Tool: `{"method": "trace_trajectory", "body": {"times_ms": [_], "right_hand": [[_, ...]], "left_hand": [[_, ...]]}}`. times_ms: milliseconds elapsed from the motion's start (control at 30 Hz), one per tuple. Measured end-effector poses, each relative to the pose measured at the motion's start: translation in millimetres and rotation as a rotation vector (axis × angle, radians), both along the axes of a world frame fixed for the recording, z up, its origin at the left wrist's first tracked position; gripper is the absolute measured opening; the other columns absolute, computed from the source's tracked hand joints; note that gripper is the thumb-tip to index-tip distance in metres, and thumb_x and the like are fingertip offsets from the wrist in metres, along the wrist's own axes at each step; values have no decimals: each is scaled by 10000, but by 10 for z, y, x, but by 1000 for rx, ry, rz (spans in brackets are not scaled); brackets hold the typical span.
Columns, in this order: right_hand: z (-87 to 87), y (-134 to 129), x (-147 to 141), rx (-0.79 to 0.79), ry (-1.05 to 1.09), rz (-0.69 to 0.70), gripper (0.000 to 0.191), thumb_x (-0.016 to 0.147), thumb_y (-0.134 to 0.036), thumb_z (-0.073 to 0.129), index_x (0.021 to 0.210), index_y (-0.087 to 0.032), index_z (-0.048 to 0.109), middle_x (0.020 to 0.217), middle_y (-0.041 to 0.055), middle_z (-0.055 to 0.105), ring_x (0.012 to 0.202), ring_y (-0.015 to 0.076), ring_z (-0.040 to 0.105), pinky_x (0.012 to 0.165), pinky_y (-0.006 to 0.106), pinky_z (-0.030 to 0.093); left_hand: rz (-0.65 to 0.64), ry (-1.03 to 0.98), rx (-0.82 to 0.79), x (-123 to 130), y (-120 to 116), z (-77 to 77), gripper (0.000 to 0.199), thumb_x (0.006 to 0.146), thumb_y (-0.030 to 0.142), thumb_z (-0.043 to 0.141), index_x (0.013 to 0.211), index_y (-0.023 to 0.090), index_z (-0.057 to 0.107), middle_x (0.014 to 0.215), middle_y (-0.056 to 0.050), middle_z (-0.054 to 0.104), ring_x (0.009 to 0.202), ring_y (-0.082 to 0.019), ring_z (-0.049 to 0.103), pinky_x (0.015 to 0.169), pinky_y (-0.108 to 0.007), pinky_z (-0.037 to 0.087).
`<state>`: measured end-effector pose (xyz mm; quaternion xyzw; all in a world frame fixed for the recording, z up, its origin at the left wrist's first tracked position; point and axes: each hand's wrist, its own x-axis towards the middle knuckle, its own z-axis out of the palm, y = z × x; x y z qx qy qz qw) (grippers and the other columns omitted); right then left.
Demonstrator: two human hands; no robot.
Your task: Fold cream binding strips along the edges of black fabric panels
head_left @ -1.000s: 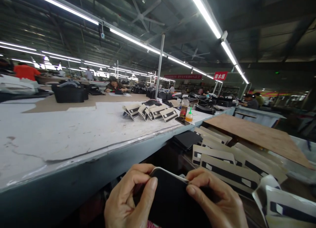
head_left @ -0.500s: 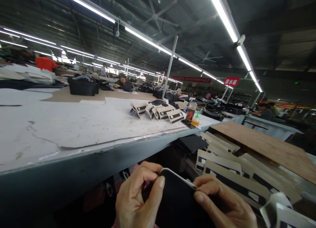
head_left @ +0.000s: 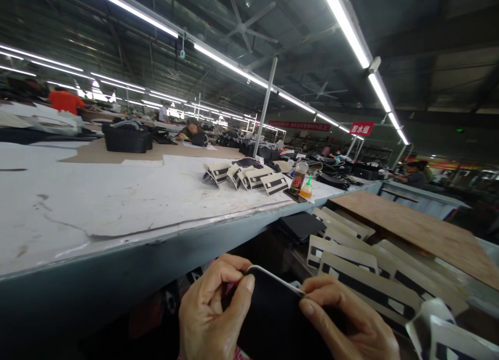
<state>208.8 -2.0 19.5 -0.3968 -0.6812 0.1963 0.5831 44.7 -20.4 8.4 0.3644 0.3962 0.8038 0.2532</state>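
Between my hands hangs a black sheet-like panel [head_left: 278,318] with a pale edge along its top; its lower part runs out of the picture. My left hand [head_left: 218,308] pinches the panel's upper left corner between thumb and fingers. Toward the right end of that pale edge, my right hand [head_left: 346,316] grips it the same way, thumb in front. To the right of my hands lie several beige panels [head_left: 370,292] with black strips and small white patches. Just beyond them is a stack of black sheets [head_left: 302,226].
A long table [head_left: 117,204] with a white, stained top runs across in front of me. On it stand small beige-and-black pieces [head_left: 257,178], a labelled bottle [head_left: 298,179], a green-tipped glue bottle [head_left: 307,189] and a black bag [head_left: 125,136]. A brown board [head_left: 413,230] lies at right. People work farther off.
The view has shifted slightly, so both hands and the panel appear a little farther left. Both hands keep their hold on the panel's edge.
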Motion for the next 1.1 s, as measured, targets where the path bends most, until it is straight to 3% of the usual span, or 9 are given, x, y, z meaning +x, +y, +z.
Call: {"method": "trace_trajectory", "body": {"times_ms": [200, 400, 533, 833, 1000, 1100], "right_hand": [[1, 9, 50, -5, -94, 23, 214, 837, -280, 774, 632, -250, 717, 760, -1, 749, 660, 176, 703, 641, 226, 554], [20, -11, 23, -50, -26, 31, 213, 832, -273, 772, 630, -237, 714, 756, 14, 738, 684, 187, 695, 661, 250, 557], [47, -15, 34, -61, -45, 74, 218, 843, -242, 767, 636, -227, 699, 751, 13, 737, 678, 176, 691, 668, 245, 560], [-52, 68, 37, 24, 12, 117, 205, 841, -160, 758, 660, -218, 682, 750, -4, 744, 660, 147, 680, 658, 227, 539], [-85, 103, 32, -29, -2, 103, 212, 851, -170, 750, 660, -214, 668, 759, -13, 740, 675, 140, 682, 657, 217, 525], [-74, 128, 39, -40, -19, 96, 224, 857, -186, 739, 651, -213, 656, 749, -10, 730, 669, 144, 678, 646, 221, 524]], "left_hand": [[-43, -15, 5, -41, -3, -73, 228, 777, 152, 735, 590, 218, 622, 791, 14, 727, 737, -109, 655, 668, -138, 507], [-264, 100, -27, -242, 47, -169, 246, 830, 171, 770, 611, 191, 661, 849, -28, 746, 762, -130, 690, 665, -153, 545], [-320, 77, -24, -302, 63, -247, 239, 847, 192, 782, 633, 200, 676, 870, -15, 738, 740, -130, 692, 660, -169, 563], [-383, 102, -78, -357, 100, -306, 264, 845, 258, 813, 632, 187, 673, 915, -29, 737, 741, -128, 689, 718, -189, 589], [-380, 91, -78, -351, 114, -319, 269, 832, 251, 820, 623, 182, 666, 920, -27, 734, 740, -122, 688, 710, -182, 585], [-315, 12, -79, -284, 114, -272, 276, 791, 221, 829, 601, 179, 634, 879, -22, 730, 742, -126, 705, 681, -166, 578]]}}
